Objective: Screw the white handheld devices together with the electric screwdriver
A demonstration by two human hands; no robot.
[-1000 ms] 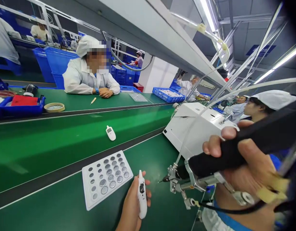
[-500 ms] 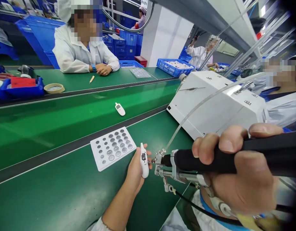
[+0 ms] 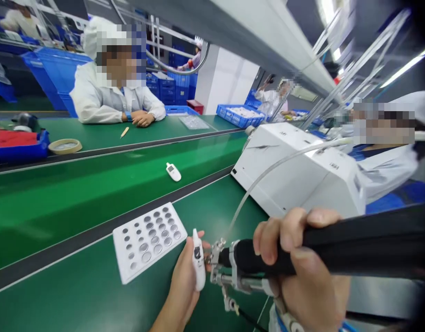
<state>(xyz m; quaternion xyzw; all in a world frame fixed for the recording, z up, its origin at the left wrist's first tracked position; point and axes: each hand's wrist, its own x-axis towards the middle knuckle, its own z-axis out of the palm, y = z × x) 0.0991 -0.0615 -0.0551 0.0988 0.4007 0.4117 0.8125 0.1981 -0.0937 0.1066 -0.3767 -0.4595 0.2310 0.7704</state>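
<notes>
1. Our left hand [image 3: 185, 286] is closed around a small white handheld device [image 3: 198, 260], fingers wrapped behind it and thumb along its side, holding it upright just above the green bench [image 3: 77, 299].

2. Our right hand [image 3: 302, 276] is clenched tight on the black grip of an electric screwdriver [image 3: 337, 249], whose metal nose [image 3: 215, 258] points left and sits right against the device's side; whether the tip touches we cannot tell.

3. A thin clear tube [image 3: 268, 173] arcs up from the nose of the tool toward the right.

4. A white tray [image 3: 148, 240] of round button cells lies flat on the bench, just beside our left hand.

5. A second white device [image 3: 173, 172] lies alone on the green conveyor belt [image 3: 95, 184], well apart from our hands.

6. A white machine housing [image 3: 295, 170] stands on the bench behind the tool.

7. Across the belt a person in a white coat [image 3: 109, 99] sits with hands folded on the far bench, near a roll of tape [image 3: 65, 146] and a blue bin [image 3: 19, 147].
</notes>
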